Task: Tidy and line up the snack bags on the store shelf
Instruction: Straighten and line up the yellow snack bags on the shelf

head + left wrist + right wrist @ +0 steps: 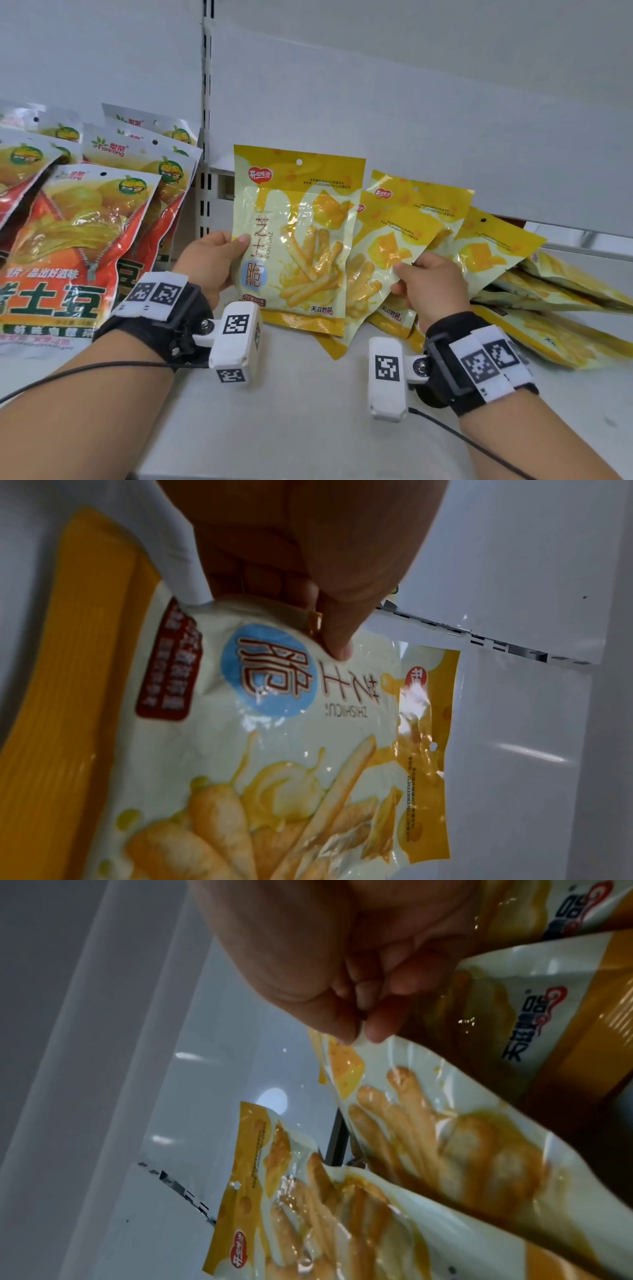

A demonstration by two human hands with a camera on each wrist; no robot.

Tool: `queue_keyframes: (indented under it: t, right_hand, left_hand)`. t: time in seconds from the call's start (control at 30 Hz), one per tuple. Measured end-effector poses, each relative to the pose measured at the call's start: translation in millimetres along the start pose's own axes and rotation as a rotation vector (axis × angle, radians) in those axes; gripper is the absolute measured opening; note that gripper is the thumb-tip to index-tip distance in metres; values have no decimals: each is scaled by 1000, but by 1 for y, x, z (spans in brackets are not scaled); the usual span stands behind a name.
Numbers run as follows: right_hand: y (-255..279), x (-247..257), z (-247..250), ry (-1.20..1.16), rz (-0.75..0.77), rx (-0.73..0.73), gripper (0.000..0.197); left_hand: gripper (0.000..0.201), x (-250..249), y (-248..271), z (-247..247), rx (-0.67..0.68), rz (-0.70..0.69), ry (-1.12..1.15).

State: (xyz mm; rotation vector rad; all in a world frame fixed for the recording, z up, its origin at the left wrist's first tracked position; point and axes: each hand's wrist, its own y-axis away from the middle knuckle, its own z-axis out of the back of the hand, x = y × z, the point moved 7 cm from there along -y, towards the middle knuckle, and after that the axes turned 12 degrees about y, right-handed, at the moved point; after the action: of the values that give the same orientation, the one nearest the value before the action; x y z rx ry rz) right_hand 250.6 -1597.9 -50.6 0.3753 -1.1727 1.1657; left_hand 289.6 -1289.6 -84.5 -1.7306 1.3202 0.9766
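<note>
Head view. My left hand is gripping the front yellow bag at its left edge, thumb lying on the printed face, fingers going behind. The bag is standing upright at frame centre, its bottom seam meeting the white shelf. My right hand is pinching the second yellow bag, which is leaning just behind and to the right of the first and overlapping it. More yellow bags are lying tilted and flat in a loose pile at right of frame. Red and orange bags are standing in overlapping rows at left of frame, beyond the slotted upright.

Left wrist view. My left grip is closing on the front yellow bag: the thumb is pressing the face beside the blue circle, the other fingers are curling behind the edge. The bag is filling the lower centre of frame.

Right wrist view. My right hand is at upper centre, thumb and fingertips pinched together on the edge of the second yellow bag. The front yellow bag is showing at lower centre. Other yellow bags are overlapping at upper right.
</note>
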Motion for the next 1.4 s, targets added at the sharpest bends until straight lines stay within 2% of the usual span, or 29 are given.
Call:
queue_keyframes:
  t: [0.1, 0.2, 0.3, 0.5, 0.73, 0.9, 0.97, 1.03, 1.13, 1.23, 1.27, 1.33, 1.4]
  right_hand:
    - [-5, 9, -8, -22, 24, 35, 9]
    - [-14, 21, -16, -67, 51, 44, 16]
    - [-24, 40, -27, -122, 71, 66, 7]
    - [-50, 61, -71, -270, 42, 200, 26]
    - [-74, 65, -114, -238, 5, 289, 16]
    - [-77, 59, -127, -305, -118, 316, 17]
    - [-74, 57, -128, -390, -202, 310, 27]
    - [-69, 59, -128, -429, -219, 324, 36]
    - [-66, 60, -130, -361, -166, 380, 35]
    - [-61, 61, -129, -423, -153, 428, 30]
    - [-59, 62, -126, -407, -145, 418, 24]
    - [-53, 61, -118, -327, -114, 394, 13]
    - [-49, 59, -106, -236, -70, 338, 32]
  left_hand:
    - [14, 0, -1, 1, -1, -16, 3]
    - [16, -2, -3, 4, -25, -55, -4]
    - [16, -3, -7, 7, -43, -75, 23]
    - [14, -1, -14, 11, -43, -64, -3]
    - [16, 6, -23, 21, -97, -33, -22]
    - [14, 12, -31, 26, -134, -15, -52]
    - [13, 13, -33, 27, -138, -6, -61]
    - [13, 14, -35, 27, -130, 4, -65]
    - [20, 13, -33, 25, -103, 1, -75]
    - [15, 10, -31, 25, -105, -7, -70]
    - [17, 7, -29, 25, -123, -14, -72]
    - [38, 1, -26, 26, -172, -44, -114]
    - [48, -6, -24, 26, -208, -111, -166]
